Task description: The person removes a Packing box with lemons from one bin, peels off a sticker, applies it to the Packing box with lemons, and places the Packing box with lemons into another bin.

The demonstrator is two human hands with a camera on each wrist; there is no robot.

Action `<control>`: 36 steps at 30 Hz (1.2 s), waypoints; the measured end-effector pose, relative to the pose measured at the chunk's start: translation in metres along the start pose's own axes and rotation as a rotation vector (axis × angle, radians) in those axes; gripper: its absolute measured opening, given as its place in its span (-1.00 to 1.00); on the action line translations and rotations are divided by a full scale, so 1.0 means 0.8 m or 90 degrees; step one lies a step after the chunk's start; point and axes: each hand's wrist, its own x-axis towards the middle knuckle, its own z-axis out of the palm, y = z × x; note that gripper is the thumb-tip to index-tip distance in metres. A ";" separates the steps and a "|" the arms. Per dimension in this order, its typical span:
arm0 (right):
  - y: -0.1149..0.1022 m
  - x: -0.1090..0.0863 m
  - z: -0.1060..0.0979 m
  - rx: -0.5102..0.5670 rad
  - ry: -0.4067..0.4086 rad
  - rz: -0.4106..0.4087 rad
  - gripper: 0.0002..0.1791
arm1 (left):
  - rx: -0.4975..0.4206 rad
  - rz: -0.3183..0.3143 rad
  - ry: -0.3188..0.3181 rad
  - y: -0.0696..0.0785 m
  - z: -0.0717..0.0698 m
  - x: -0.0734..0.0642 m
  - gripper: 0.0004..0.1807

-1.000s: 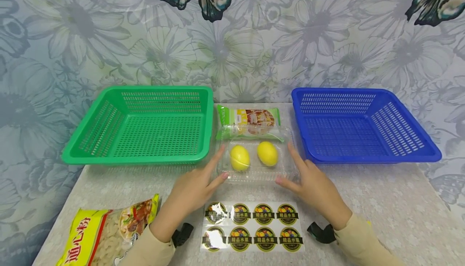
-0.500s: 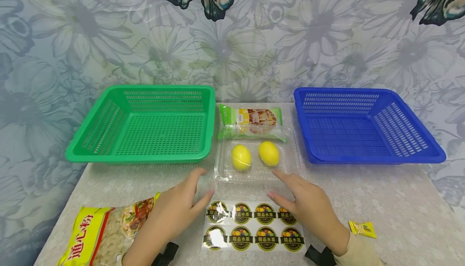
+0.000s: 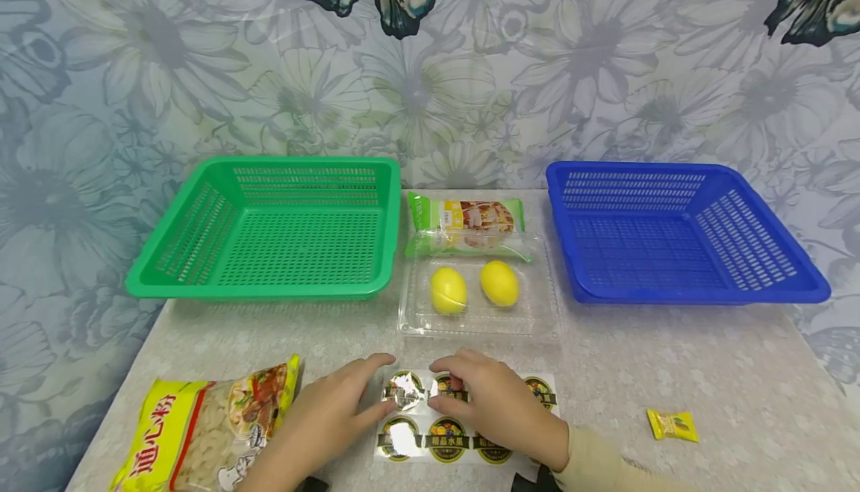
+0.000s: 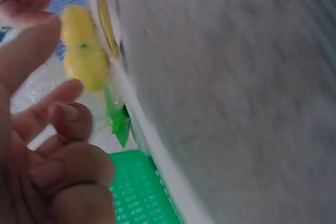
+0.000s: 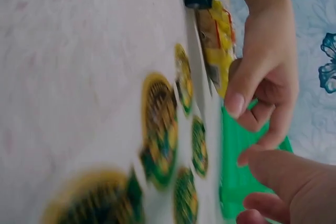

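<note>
My right hand (image 3: 500,406) hangs over a sheet of round fruit stickers (image 3: 446,447), its fingers loosely bent and holding nothing. At the sheet's left edge is my left hand (image 3: 336,410), thumb and forefinger apart, with nothing between them. In the right wrist view the fingertips of both hands come close together above the stickers (image 5: 160,124). Part of the sheet is hidden under the right hand. Behind it lies a clear plastic clamshell box (image 3: 480,324) with two yellow lemons inside, a left lemon (image 3: 448,290) and a right lemon (image 3: 499,283).
A green basket (image 3: 262,290) stands at the back left and a blue basket (image 3: 699,296) at the back right. Between them lies a green food packet (image 3: 463,216). A bag of macaroni (image 3: 208,425) is left of my left hand; a small yellow packet (image 3: 673,425) lies at right.
Both hands have drawn back from the sides of the clear box toward the sticker sheet. The right hand has also moved left, over the stickers. The box and lemons stay in place.
</note>
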 end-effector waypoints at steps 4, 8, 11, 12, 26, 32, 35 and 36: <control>0.002 0.007 0.015 0.011 0.000 0.004 -0.57 | -0.018 0.004 -0.013 -0.004 0.006 0.004 -0.42; 0.006 0.011 0.026 0.023 0.003 0.026 -0.58 | -0.036 -0.004 -0.025 -0.008 0.012 0.008 -0.46; 0.008 0.013 0.030 0.034 -0.005 0.046 -0.58 | -0.034 -0.011 -0.025 -0.011 0.017 0.010 -0.48; 0.009 0.014 0.031 0.036 -0.007 0.050 -0.58 | -0.033 -0.012 -0.024 -0.012 0.019 0.011 -0.49; 0.012 0.015 0.038 0.022 0.014 0.048 -0.64 | -0.055 -0.021 -0.022 -0.011 0.023 0.013 -0.54; 0.011 0.014 0.039 0.014 0.018 0.040 -0.67 | -0.067 -0.019 -0.030 -0.011 0.024 0.014 -0.59; 0.011 0.015 0.039 0.008 0.020 0.037 -0.65 | -0.080 -0.016 -0.036 -0.011 0.023 0.015 -0.61; 0.012 0.015 0.040 0.006 0.021 0.036 -0.64 | -0.085 -0.014 -0.038 -0.012 0.023 0.015 -0.62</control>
